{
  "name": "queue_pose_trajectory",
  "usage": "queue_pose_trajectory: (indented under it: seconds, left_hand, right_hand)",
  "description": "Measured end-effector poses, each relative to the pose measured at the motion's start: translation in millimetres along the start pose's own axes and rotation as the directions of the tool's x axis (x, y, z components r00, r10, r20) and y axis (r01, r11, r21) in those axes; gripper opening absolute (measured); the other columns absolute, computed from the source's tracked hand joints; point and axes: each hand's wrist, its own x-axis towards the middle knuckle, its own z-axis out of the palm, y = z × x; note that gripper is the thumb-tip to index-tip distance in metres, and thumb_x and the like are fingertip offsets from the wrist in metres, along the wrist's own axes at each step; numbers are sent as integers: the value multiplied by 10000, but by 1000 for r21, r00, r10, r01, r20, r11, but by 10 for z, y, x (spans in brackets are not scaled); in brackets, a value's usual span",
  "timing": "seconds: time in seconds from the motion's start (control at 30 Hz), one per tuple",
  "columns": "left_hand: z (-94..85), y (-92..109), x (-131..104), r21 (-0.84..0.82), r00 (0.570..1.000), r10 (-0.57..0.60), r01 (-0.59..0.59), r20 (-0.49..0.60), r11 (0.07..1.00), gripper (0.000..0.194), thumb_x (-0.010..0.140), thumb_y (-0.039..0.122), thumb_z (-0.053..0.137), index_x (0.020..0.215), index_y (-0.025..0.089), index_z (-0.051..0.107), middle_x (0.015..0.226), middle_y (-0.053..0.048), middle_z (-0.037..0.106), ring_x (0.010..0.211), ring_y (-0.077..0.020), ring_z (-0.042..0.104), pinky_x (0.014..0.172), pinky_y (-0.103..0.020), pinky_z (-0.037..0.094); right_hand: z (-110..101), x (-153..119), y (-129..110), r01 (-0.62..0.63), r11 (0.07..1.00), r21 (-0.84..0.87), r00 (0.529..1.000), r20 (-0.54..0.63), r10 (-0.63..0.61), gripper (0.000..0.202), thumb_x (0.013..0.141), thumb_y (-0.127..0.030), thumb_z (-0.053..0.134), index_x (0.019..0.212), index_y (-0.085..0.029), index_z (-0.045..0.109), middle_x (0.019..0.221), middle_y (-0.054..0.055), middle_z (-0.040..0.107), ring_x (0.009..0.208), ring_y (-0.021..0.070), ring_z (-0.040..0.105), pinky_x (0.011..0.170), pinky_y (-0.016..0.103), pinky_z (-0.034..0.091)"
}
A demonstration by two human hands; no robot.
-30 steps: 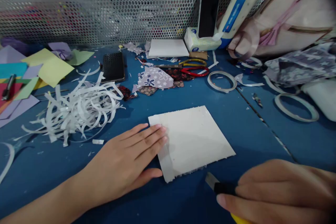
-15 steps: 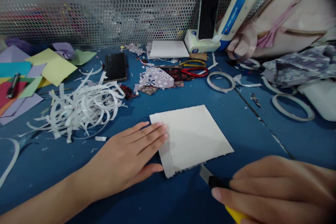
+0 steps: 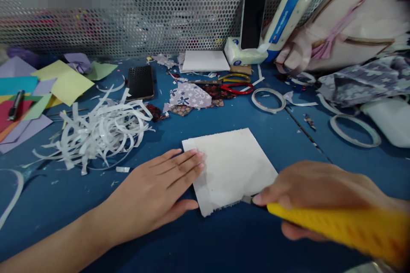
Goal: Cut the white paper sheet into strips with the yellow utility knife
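A white square board (image 3: pixel 235 166) with ragged edges lies flat on the blue table (image 3: pixel 179 247). My left hand (image 3: pixel 160 183) rests open and flat, its fingertips on the strip along the board's left side. My right hand (image 3: pixel 307 196) is closed around a yellow utility knife (image 3: pixel 329 226), somewhat smeared by motion. The knife's blade (image 3: pixel 247 199) is at the board's near edge, and its handle points to the lower right. Whether the blade is cutting in cannot be made out.
Shredded white strips (image 3: pixel 102 132) heap at the left, near coloured papers (image 3: pixel 68 81). Behind the board are fabric scraps (image 3: pixel 188 95), scissors (image 3: pixel 235 87) and a phone (image 3: pixel 141 82). Tape rolls (image 3: pixel 268 100) lie to the right. A bottle (image 3: pixel 293 13) and a bag (image 3: pixel 352 30) stand behind.
My right hand has moved up and turned, bringing the knife's blade to the board's near edge and the yellow handle into full view. My left hand and the board have stayed put.
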Motion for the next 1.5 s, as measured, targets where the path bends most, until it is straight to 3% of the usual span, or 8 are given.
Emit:
queue_pose_trajectory:
  seconds: [0.17,0.27,0.37,0.47,0.63,0.93,1.37,1.5]
  left_hand:
    - [-9,-7,7,-22,1000,1,-1,20,1000,475,1118,381,359,1497,125,488,1555,-88,513,1470,-197,449,1295,-365,213]
    - [-6,-10,0,-27,1000,-2,2,18,1000,483,1112,372,379,1527,137,453,1551,-96,516,1470,-210,452,1286,-384,247]
    - [5,-11,-11,-27,1000,3,-2,19,1000,493,1110,387,383,1533,145,451,1550,-92,518,1469,-209,453,1290,-382,236]
    - [11,-9,-13,-22,1000,-1,1,12,1000,490,1115,404,362,1509,141,487,1545,-88,525,1459,-199,466,1294,-360,213]
    - [3,0,0,-11,1000,-6,6,23,1000,501,1123,421,330,1490,128,505,1552,-77,517,1460,-191,463,1298,-343,175]
    - [2,-8,2,-24,1000,2,-2,10,1000,493,1122,407,335,1488,126,507,1536,-87,535,1450,-198,477,1291,-356,215]
    - [-5,-1,-6,13,1000,1,-1,23,1000,507,1128,433,309,1490,136,505,1571,-53,494,1470,-175,445,1304,-322,115]
    - [-5,-8,-1,5,1000,2,-2,22,1000,500,1127,431,314,1481,140,514,1574,-53,490,1475,-181,438,1300,-330,147]
  right_hand:
    - [-52,164,143,-115,982,152,992,-26,120,213,814,-337,834,879,-207,679,775,82,798,489,159,673,431,237,604]
    - [-125,139,200,47,980,194,998,-46,-38,144,859,-198,781,969,-238,696,817,70,790,532,162,703,419,205,586]
    - [-205,50,220,199,967,160,967,128,-220,348,820,-88,753,1100,-286,692,863,76,775,666,220,778,463,233,616]
    - [-250,-31,232,249,966,68,921,291,-258,478,789,-101,784,1179,-343,652,901,28,803,764,215,805,644,252,663]
    - [-236,-33,228,315,949,-14,898,328,-293,497,757,-139,841,1164,-356,654,918,-9,832,773,190,805,710,239,651]
    - [-143,-56,260,299,952,70,928,210,-307,453,761,-126,837,1136,-343,703,900,-8,830,746,184,802,687,237,647]
    - [-214,-73,345,192,978,87,935,286,-209,537,790,-71,804,1203,-372,639,1032,-10,812,896,193,803,785,261,669]
    - [-187,37,276,132,990,53,980,140,-138,322,793,-113,826,1036,-289,708,903,13,790,771,183,799,684,210,667]
